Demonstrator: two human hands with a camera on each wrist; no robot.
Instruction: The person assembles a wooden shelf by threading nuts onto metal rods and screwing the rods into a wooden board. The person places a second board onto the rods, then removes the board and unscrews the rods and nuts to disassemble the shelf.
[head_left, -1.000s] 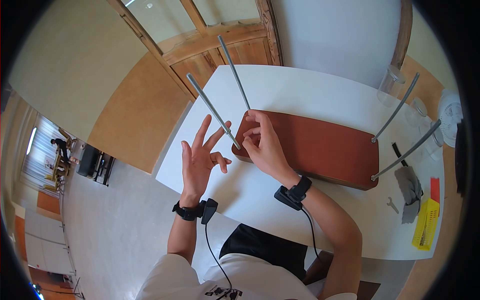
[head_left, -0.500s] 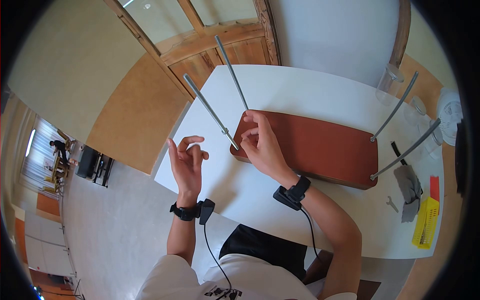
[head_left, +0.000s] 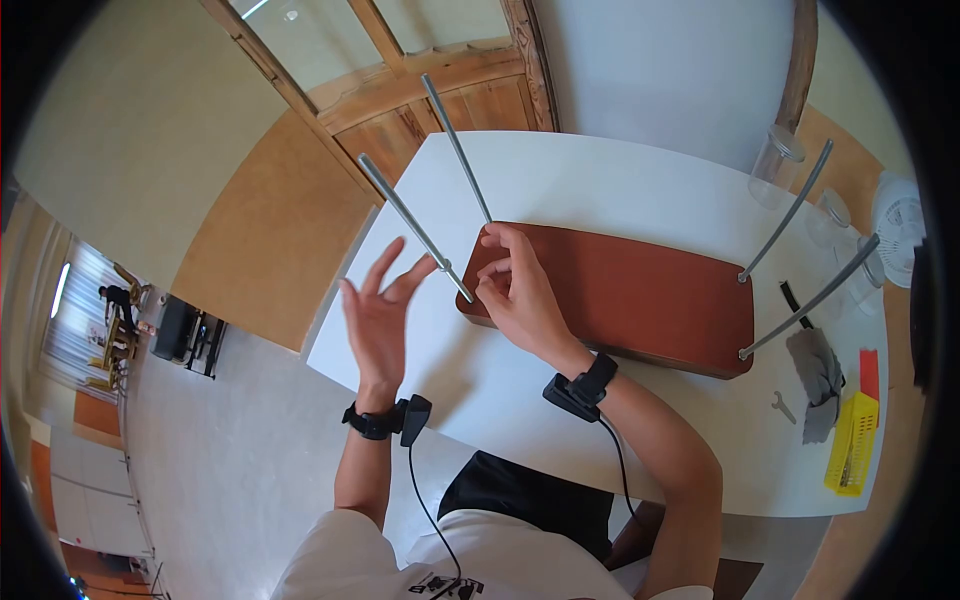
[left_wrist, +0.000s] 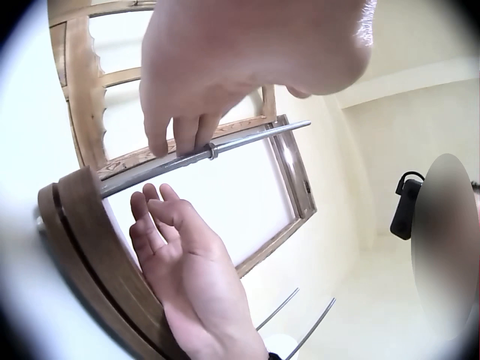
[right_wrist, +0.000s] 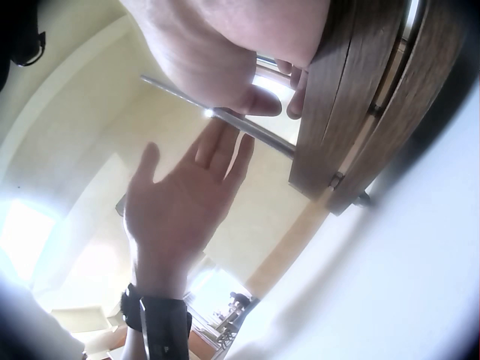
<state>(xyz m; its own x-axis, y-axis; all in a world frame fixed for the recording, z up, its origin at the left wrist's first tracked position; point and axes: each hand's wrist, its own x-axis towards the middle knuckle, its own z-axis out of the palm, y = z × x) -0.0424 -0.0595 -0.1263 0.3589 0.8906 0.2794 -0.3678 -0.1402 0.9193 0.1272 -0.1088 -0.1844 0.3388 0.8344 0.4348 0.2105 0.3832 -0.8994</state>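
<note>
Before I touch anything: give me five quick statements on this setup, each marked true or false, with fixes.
1. Four metal rods stand up from the reddish-brown board. True.
2. The left hand is clenched into a fist. False: the left hand has fingers stretched out.
3. A nut sits partway along the rod nearest the left hand. True.
4. The right hand grips the wrench. False: the wrench lies on the white table.
5. A grey cloth lies on the table. True.

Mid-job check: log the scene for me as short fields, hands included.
Board: reddish-brown, over the white table
Rods: four, metal, one near each board corner
Nut: partway along the near-left rod
Left hand: extended fingers reach the nut; contact unclear
Right hand: fingers bent, near the same rod's base, nothing visibly held
Nearby: wrench, grey cloth, yellow basket
</note>
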